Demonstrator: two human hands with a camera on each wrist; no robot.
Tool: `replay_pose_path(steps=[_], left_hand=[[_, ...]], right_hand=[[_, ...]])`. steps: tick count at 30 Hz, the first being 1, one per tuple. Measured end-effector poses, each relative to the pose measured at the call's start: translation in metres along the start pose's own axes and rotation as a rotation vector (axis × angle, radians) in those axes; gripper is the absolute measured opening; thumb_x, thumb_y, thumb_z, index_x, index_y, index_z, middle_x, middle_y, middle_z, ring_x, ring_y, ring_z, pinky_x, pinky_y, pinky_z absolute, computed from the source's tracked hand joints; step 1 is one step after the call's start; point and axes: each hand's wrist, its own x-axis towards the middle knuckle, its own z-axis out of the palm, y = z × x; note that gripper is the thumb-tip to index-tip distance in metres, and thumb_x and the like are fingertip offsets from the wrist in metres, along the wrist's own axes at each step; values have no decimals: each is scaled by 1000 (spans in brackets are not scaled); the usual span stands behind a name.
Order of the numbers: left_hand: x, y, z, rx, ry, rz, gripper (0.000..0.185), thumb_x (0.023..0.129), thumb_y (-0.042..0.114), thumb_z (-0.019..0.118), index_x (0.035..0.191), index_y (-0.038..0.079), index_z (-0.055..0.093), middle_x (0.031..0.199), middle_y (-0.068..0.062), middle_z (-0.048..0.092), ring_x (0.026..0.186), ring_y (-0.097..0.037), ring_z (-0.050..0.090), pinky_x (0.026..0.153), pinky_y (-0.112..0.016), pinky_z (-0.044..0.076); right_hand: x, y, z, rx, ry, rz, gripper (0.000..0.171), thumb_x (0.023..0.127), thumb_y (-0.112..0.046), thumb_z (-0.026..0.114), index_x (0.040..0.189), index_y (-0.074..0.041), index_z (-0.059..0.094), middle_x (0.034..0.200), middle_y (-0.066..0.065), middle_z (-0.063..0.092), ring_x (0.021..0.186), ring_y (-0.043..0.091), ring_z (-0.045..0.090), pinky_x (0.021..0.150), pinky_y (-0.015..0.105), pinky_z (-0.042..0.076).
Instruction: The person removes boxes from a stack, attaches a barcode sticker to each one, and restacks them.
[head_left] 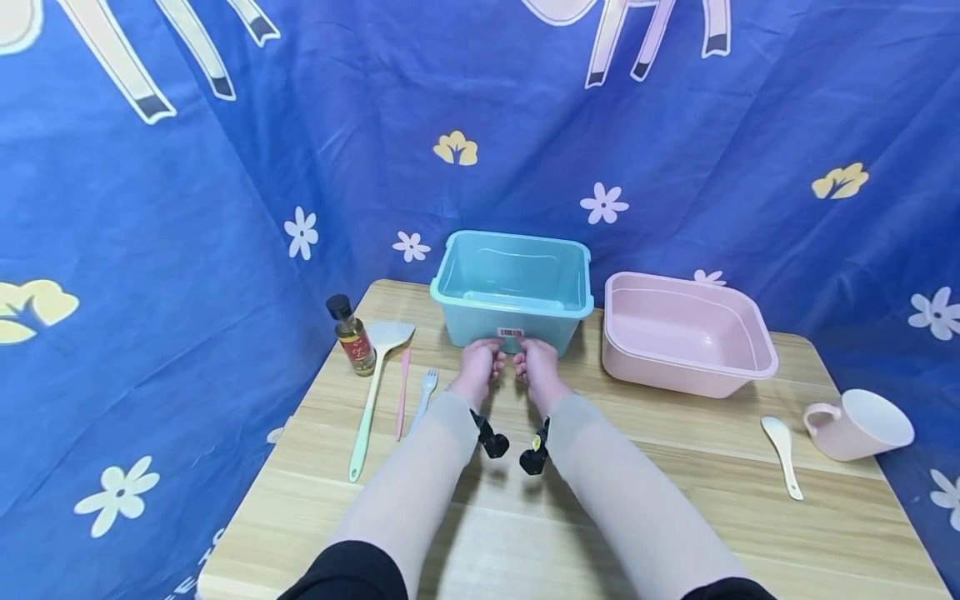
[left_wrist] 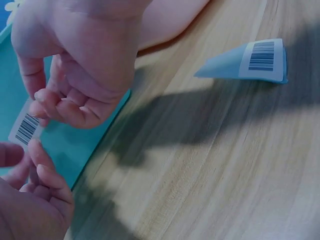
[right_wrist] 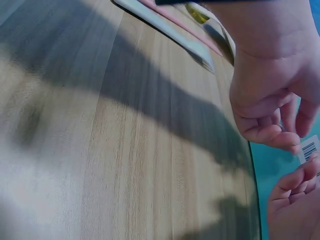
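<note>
Teal bin (head_left: 516,267) stood at far ctr of wood-grain desk (head_left: 292,517), L of pink bin (head_left: 675,325), blue patterned cloth (head_left: 262,158) behind, w/ L hand (head_left: 478,367) & R hand (head_left: 539,367) curled at its near-side barcode label (head_left: 512,332), couldn't tell if pinching.

Wears black sleeves (head_left: 348,571) with smooth, curved hems at the near edge, apparently pale, close-fitting forearm covers (head_left: 626,483) reaching almost to the hands, and a small, knobby black wrist unit (head_left: 494,443) on the left, with a matching right unit (head_left: 532,461) marked by a yellow spot (head_left: 536,442).
</note>
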Motion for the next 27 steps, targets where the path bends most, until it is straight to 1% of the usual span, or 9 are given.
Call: replay_pose_path(steps=[2,4,6,8,13,16,18,21,27], left_hand=[[-5,0,0,33,-3,-3,10,97,10,57,96,1,60,67,-1,55,53,-9,50,48,-19,38],[-11,0,-1,97,-20,3,19,95,11,60,78,7,53,62,1,50,52,-9,49,49,-20,39],[-19,-1,-2,181,-48,15,27,92,7,61,70,12,45,62,2,48,51,-9,50,50,-21,42],[-28,-3,-2,260,-90,25,27,88,1,60,69,11,45,64,0,49,53,-11,52,54,-24,46],[-48,-21,1,392,-205,-17,6,84,-1,65,89,2,61,81,-15,65,65,-20,64,66,-34,56],[-60,-36,6,461,-265,-57,14,86,3,66,98,-4,66,93,-21,69,78,-28,68,73,-39,57],[-67,-44,10,497,-295,-69,16,87,3,66,100,-7,67,96,-23,70,82,-32,69,73,-40,57],[-75,-53,18,514,-322,-76,16,88,3,65,99,-9,68,93,-24,70,76,-30,71,66,-37,58],[-81,-69,36,500,-308,-89,4,87,-2,65,88,-6,63,78,-22,69,50,-13,62,44,-21,48]], right_hand=[[-5,-2,-6,-36,-10,-14,20,99,-15,53,103,3,61,62,0,51,45,6,43,43,19,35],[-10,-6,-16,-83,-8,-32,17,97,-12,55,83,-1,56,61,-1,48,47,8,44,45,20,36],[-15,-10,-31,-136,3,-58,26,94,-6,55,70,-7,45,61,-1,44,48,10,44,46,22,37],[-19,-15,-49,-189,24,-68,30,90,1,54,67,-11,38,61,0,43,50,11,46,46,22,38],[-29,-16,-98,-339,23,-8,10,86,6,53,89,-3,50,73,7,52,57,14,53,54,26,47],[-37,-4,-122,-459,-4,38,20,84,4,57,105,4,56,80,10,58,64,17,58,60,29,50],[-45,6,-132,-530,-11,41,22,83,3,59,105,6,58,85,11,59,69,20,60,62,31,51],[-55,17,-137,-582,-1,5,19,82,3,63,100,8,59,89,12,59,70,21,61,62,33,54],[-64,26,-136,-557,-13,-40,25,80,6,64,103,12,59,86,14,58,63,18,57,56,29,51]])
